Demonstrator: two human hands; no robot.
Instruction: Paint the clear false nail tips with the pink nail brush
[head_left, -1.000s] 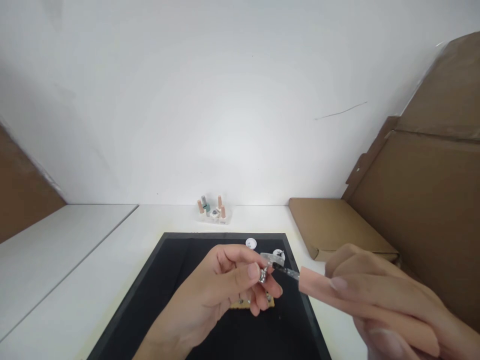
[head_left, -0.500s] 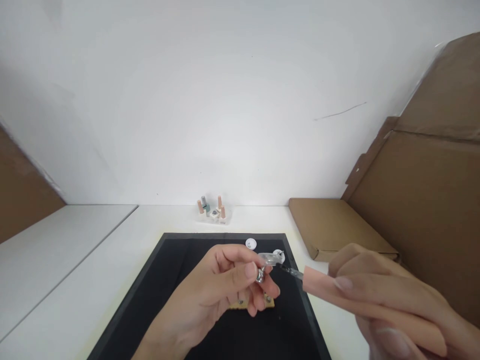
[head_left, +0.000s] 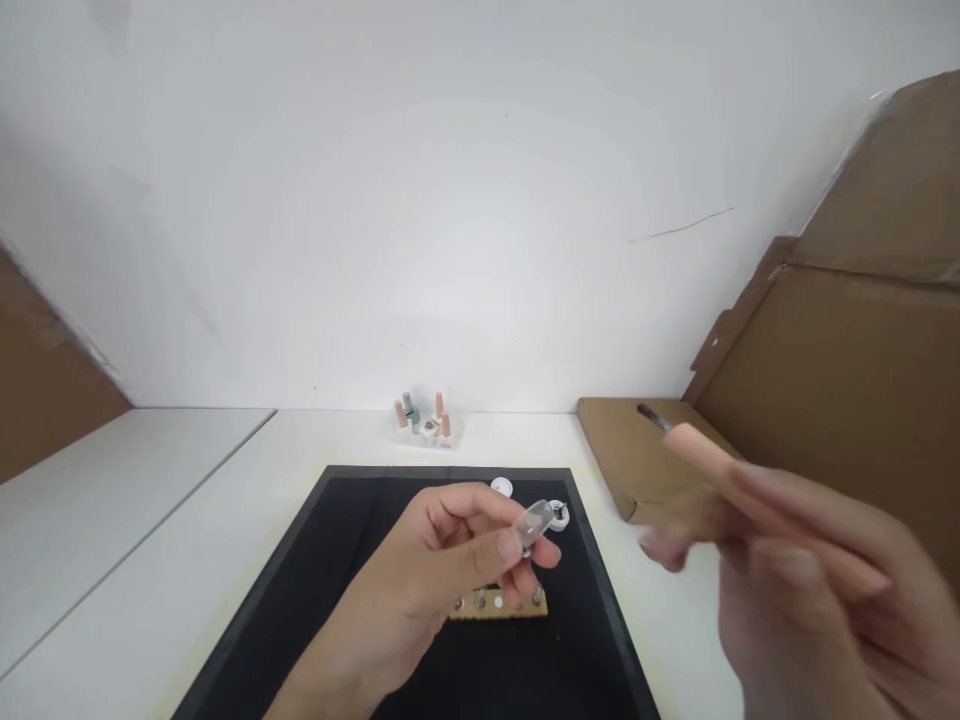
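Between thumb and fingers, my left hand [head_left: 442, 580] pinches a clear false nail tip [head_left: 535, 522], turned so its broad face shows; a bit of its metal stand shows below. On the right, my right hand [head_left: 817, 590] grips the long peach handle of a nail polish brush [head_left: 765, 505]. The brush's dark bristles [head_left: 652, 416] point up and left, well apart from the nail tip. Some right fingers are smeared by motion. Under my left hand lies a yellowish strip [head_left: 499, 604] with several small metal stands, partly hidden by the fingers.
A black mat [head_left: 360, 540] covers the middle of the white table. On it sit a white lid [head_left: 502, 487] and a small white pot [head_left: 557, 515] with dark content. Behind, a clear tray [head_left: 427, 443] holds several polish bottles. A flat cardboard box [head_left: 637, 450] lies at the right.
My right hand has drawn the brush away from the nail tip, up and to the right. My left hand has turned the nail tip so it tilts upward.
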